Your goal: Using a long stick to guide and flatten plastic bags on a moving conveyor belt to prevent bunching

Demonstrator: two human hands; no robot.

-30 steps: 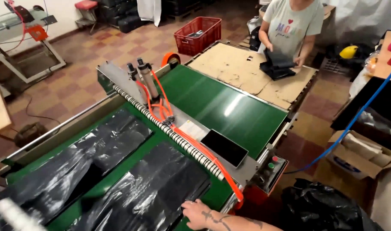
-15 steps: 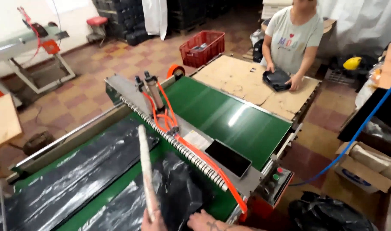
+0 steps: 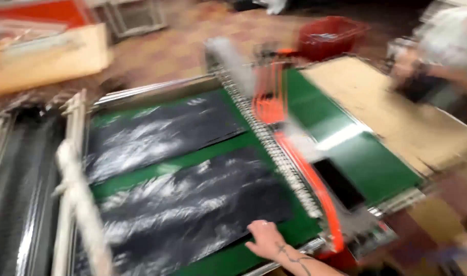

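Right hand [image 3: 266, 240] flat, fingers spread open, resting on near corner of crinkled black plastic sheet [image 3: 192, 209] on green conveyor belt [image 3: 300, 230]. Sheet stretches leftward from hand, long axis across belt. Left hand unseen. View blurred.

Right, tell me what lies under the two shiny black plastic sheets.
Both shiny black plastic sheets lie on the green conveyor belt, green showing between and around them. The right hand rests on the nearer sheet's edge. Belt beneath the sheets is covered.
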